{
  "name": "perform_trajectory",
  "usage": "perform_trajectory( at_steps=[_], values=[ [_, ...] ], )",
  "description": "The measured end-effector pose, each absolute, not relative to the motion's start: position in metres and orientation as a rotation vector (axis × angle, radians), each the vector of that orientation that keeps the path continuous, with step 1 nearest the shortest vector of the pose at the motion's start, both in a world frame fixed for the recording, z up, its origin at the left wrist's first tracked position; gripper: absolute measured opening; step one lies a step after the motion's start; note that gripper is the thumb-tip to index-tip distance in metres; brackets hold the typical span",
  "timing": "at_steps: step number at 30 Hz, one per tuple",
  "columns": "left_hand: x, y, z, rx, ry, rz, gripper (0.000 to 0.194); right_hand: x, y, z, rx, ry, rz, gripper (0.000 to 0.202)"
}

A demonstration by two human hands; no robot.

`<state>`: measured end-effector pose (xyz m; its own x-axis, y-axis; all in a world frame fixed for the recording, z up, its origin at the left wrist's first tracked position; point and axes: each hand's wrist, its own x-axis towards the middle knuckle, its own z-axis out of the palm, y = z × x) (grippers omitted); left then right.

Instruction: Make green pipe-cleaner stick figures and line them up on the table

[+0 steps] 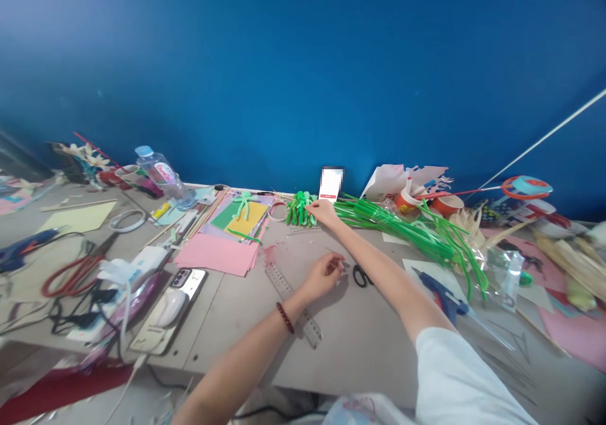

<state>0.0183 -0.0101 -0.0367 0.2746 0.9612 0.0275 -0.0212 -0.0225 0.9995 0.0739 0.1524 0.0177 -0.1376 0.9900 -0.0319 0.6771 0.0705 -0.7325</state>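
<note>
My right hand (322,213) reaches to the back of the table, with its fingers pinched at the edge of a bunch of fuzzy green pipe-cleaner pieces (297,210). Nearer to me, my left hand (326,271) hovers over the tabletop with its fingers curled together. A thin dark line shows by its fingertips, but what it holds is too small to tell. Black-handled scissors (360,276) lie just right of that hand, partly behind my right forearm. Under my left wrist lies a clear ruler (310,329). A phone with a lit screen (330,186) leans against the wall behind my right hand.
Long green pipe cleaners (402,223) spread to the right, beside a blue glue gun (440,292). Pink paper (215,252) and a light green pipe-cleaner figure (245,204) lie left. Further left are a phone (170,311), a bottle (163,175) and red-handled scissors (71,276).
</note>
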Motion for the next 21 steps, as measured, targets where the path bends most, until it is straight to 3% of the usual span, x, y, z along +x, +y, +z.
perform_trajectory(
  at_steps=[9, 14, 18, 21],
  values=[
    [0.020, -0.011, -0.034, 1.309, 0.952, 1.061, 0.017, 0.069, 0.153, 0.009, -1.631, -1.865, 0.851, 0.037],
    [0.005, -0.001, -0.020, 1.329, 1.191, 1.320, 0.015, 0.080, 0.154, 0.002, -1.682, -1.803, 0.705, 0.022],
    [-0.019, 0.022, -0.011, 0.946, 1.342, 1.575, 0.020, 0.077, 0.149, -0.001, -1.633, -1.849, 0.664, 0.020],
    [-0.039, 0.047, -0.006, 0.849, 1.424, 1.580, 0.026, 0.067, 0.146, -0.001, -1.598, -1.874, 0.643, 0.024]
  ],
)
